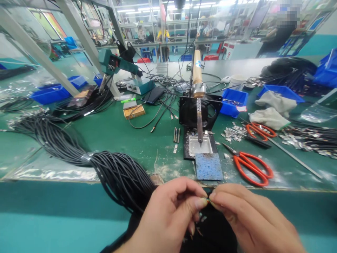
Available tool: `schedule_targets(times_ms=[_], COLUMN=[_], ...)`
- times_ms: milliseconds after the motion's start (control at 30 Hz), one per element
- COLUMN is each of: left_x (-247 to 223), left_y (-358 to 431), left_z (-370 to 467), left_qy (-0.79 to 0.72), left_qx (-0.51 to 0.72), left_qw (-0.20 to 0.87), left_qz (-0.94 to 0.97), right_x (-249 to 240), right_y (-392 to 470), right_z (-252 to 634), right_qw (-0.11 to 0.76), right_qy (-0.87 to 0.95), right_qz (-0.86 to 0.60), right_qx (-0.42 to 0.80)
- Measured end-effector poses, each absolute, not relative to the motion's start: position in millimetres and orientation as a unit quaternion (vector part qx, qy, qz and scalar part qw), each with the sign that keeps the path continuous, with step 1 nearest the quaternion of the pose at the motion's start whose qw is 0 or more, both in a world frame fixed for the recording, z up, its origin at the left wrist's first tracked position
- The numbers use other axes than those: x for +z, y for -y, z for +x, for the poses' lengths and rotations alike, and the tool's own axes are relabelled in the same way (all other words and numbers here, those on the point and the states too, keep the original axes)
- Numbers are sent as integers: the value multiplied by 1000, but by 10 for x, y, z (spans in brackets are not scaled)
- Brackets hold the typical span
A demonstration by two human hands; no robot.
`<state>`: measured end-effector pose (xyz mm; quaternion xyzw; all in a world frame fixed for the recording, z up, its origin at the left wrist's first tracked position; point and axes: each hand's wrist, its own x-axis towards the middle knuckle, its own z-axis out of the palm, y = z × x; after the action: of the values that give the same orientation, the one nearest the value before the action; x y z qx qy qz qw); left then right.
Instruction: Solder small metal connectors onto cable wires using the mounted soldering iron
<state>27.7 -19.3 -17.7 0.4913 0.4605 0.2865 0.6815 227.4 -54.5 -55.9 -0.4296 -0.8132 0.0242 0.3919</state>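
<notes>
My left hand (173, 207) and my right hand (252, 214) meet low in the view, just in front of the bench edge. Both are closed in a pinch, fingertip to fingertip, on thin coloured wires (208, 200); only a tiny bit of green and red shows between the fingers. Most of what they grip is hidden. A thick bundle of black cables (113, 165) runs over the edge toward my left hand, tied near its middle. Small loose scraps (202, 218) lie on the dark cloth below my hands.
Ahead stands a soldering iron (199, 105), tip down over a metal tray, with a blue sponge (209, 167) in front. Red-handled scissors (254, 168) lie to the right, near small metal connectors (233, 133) and a blue bin (233, 102). A fan (186, 114) stands behind.
</notes>
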Motion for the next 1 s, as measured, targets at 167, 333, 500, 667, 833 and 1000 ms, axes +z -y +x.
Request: schedule_targets(times_ms=[167,333,500,667,833,1000], left_x=[-206,-209,-184,-193,-201,-193], left_y=[210,206,181,182,173,177], left_z=[290,298,309,294,310,321], left_qy=[-458,-445,-462,-465,-472,-477], left_qx=[290,282,288,289,287,282], left_qw=[702,728,719,714,695,692], left_qz=[462,439,432,436,460,462], right_x=[-675,-695,-700,-569,-533,-558], right_y=[602,566,511,508,491,462], right_z=[2312,2308,2323,2332,2305,2304], right_qw=[412,390,404,407,418,410], right_qy=[814,825,809,794,810,816], right_qz=[-407,-405,-427,-449,-412,-407], right_qx=[-45,-58,5,42,4,-28])
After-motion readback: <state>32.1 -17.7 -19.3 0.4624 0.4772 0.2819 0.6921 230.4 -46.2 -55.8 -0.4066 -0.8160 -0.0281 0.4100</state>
